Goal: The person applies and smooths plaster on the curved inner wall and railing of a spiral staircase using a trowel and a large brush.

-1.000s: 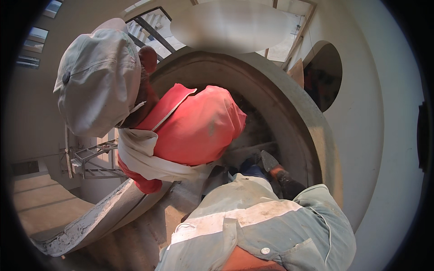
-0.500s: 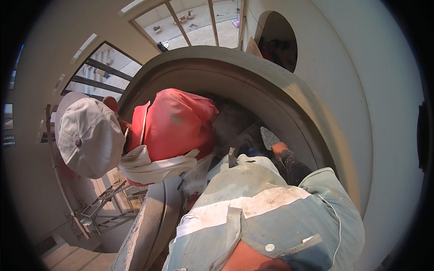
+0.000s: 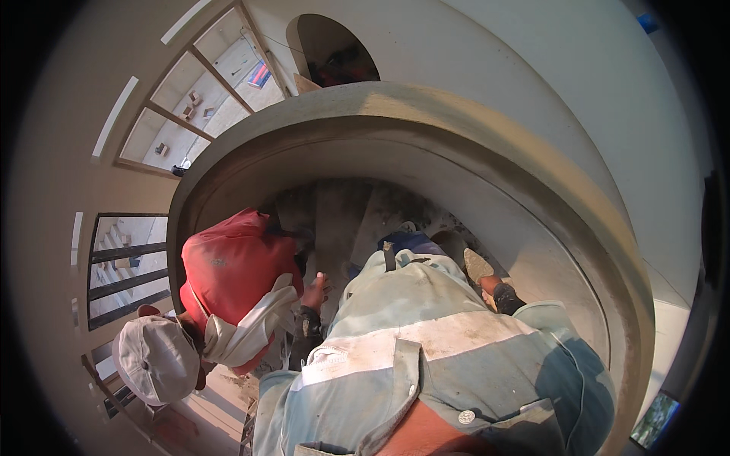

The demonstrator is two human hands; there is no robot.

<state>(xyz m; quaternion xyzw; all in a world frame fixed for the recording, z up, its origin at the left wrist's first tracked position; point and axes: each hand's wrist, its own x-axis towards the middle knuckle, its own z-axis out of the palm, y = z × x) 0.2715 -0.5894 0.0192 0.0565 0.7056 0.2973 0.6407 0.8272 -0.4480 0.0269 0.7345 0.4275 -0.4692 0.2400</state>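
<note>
My right hand (image 3: 490, 283) is closed round the handle of a pointed trowel (image 3: 477, 266), close to my right side. The blade, smeared with mortar, points away from me over the stairwell floor. On the other side of my body, my left hand (image 3: 315, 292) is raised above a dark sleeve. Its fingers look partly spread, and I see nothing in them. Just left of it, a co-worker in a red shirt (image 3: 236, 251) and a pale cap (image 3: 156, 361) bends over; that person's hands are hidden.
A curved plastered wall (image 3: 411, 95) with a thick rim rings the steps (image 3: 338, 220) where we stand. Beyond it are an oval opening (image 3: 334, 53) and barred window openings (image 3: 125, 262) on the left. The co-worker's body crowds my left side.
The view has turned to the right, so the wall and co-worker appear farther left. My left hand has come up into sight. My right hand still grips the trowel.
</note>
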